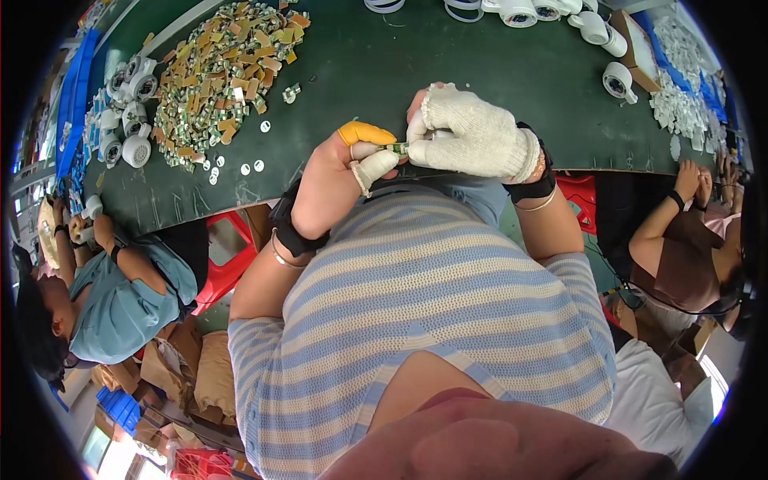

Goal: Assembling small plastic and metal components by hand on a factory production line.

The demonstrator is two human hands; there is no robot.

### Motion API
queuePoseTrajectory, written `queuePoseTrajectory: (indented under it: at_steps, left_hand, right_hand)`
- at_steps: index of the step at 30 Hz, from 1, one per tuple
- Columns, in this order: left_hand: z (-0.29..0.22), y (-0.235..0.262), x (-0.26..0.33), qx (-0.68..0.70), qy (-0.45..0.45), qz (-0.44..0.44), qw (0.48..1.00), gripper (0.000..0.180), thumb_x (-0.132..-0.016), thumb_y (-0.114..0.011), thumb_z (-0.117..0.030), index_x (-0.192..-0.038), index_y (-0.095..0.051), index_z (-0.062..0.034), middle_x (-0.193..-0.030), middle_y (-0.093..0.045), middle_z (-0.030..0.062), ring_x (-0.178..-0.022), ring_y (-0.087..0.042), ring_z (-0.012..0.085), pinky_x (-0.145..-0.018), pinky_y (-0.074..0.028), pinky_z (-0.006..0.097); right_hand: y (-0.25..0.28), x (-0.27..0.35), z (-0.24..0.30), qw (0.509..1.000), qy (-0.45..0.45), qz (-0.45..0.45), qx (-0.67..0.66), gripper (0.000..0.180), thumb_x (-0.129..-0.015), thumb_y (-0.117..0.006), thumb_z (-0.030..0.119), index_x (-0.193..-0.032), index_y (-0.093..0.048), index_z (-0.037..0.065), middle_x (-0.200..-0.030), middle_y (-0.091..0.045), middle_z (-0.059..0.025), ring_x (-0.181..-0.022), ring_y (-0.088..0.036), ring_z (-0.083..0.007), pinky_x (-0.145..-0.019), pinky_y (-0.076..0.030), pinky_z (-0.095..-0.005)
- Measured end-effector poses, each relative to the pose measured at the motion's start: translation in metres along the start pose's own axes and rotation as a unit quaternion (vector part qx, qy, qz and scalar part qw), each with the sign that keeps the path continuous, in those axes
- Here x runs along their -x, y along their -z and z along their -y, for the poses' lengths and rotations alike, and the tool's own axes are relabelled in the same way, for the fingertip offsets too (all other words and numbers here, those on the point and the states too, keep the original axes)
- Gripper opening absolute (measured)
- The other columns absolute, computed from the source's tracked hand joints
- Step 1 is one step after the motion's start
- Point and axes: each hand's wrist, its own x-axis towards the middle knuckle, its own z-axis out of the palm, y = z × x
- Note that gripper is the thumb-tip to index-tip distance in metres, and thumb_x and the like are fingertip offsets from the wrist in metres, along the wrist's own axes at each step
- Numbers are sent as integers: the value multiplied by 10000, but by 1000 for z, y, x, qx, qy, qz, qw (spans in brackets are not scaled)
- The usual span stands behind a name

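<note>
A small green circuit board (392,149) is held over the near edge of the dark green table, between my two hands. My left hand (328,172) pinches its left end; a yellow cot covers one finger and white cots cover the thumb and another fingertip. On my right hand (472,136) is a white knitted glove with fingertips bare. Its thumb and finger close at the board's right end, hiding that part. Left of my hands lies a large heap of small circuit boards (212,104) with tan and green faces. One loose piece (291,94) sits apart from it.
Small white discs (246,170) lie near the heap. White dome-shaped camera housings (138,148) stand at the far left, with more housings (592,28) at the back right. Clear plastic parts (684,112) are piled on the right. Co-workers sit on both sides, one in teal (128,296).
</note>
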Motion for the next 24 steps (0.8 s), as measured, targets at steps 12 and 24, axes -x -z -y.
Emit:
queuePoseTrajectory:
  at_steps: [12,24]
  left_hand:
    - [2,3,0,-50,-44,-15,998,206,-983,-713,-118,-1131,-622,-7,-936,-750,45,-834,-677,77,-722,-507,211]
    - [-11,8,10,-174,-6,-26,984,210,-973,-731,-119,-1127,-645,-6,-919,-724,11,-828,-655,59,-738,-513,212]
  right_hand:
    - [-9,-1,9,998,-50,-47,6,98,-840,-769,198,-876,-745,111,-871,-662,-56,-896,-636,-234,-859,-471,-369]
    - [-3,-6,9,995,26,-13,92,92,-798,-833,218,-833,-779,153,-826,-684,-2,-847,-654,-221,-805,-465,-381]
